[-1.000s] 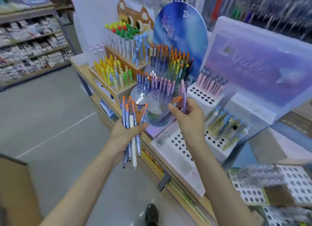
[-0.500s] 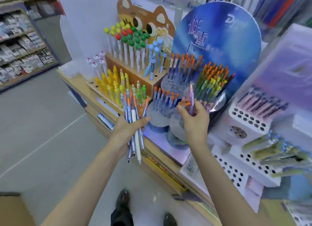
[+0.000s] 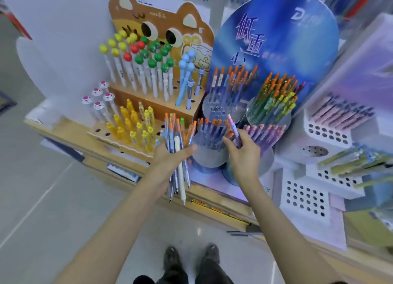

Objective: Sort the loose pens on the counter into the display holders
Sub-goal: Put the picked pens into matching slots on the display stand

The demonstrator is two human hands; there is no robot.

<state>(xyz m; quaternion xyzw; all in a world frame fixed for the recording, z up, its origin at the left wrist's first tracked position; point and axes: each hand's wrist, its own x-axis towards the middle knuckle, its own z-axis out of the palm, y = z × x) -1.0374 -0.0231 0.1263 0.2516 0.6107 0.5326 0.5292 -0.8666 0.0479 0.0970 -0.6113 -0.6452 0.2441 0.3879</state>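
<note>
A lilac pen [image 3: 233,129] is pinched upright in the right hand [image 3: 244,154] before the round blue holder [image 3: 209,154]. The left hand [image 3: 170,158] clamps a pen bundle [image 3: 177,154]. The backboard [image 3: 276,41] reads "Deli"; the table [image 3: 223,209] edge lies below.

Both bare arms reach forward, the left hand [image 3: 170,158] curled tight around a bunch of pens [image 3: 177,147] with its thumb across them, the right hand [image 3: 244,154] pinching one pink pen [image 3: 233,128] that points up between thumb and fingers.
</note>
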